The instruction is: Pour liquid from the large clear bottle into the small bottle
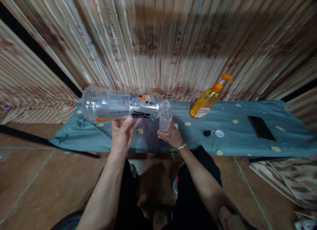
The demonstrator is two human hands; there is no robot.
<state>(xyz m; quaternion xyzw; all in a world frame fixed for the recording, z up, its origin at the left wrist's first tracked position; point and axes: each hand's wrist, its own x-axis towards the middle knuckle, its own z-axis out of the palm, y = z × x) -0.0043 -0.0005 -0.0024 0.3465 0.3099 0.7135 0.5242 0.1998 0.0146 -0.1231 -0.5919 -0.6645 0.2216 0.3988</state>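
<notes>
Trousers point(201, 169): dark, both knees just below the near edge of the draped surface.
Bracelet point(182, 147): silvery, around the right wrist.
Right hand point(172, 135): fingers closed around the lower part of a small clear bottle point(165, 121).
Left hand point(121, 133): thumb on the near side of a large clear bottle point(116, 103), gripping it from below; the other fingers are partly hidden.
Small bottle: close to upright above the cloth; whether its base touches down, I cannot tell.
Large bottle: lying sideways in the grip, neck toward the right, its mouth at the top of the small bottle; whether the two touch, I cannot tell.
Cloth point(247, 141): blue-green with yellow motifs, draped beneath everything.
Black cap point(207, 133): on the cloth, right of the right hand, just beside a white round piece point(219, 133).
Phone point(261, 128): dark, lying flat, farther right.
Pump bottle point(205, 102): orange, standing near the far edge.
Curtain point(158, 35): striped, pleated, behind it all.
</notes>
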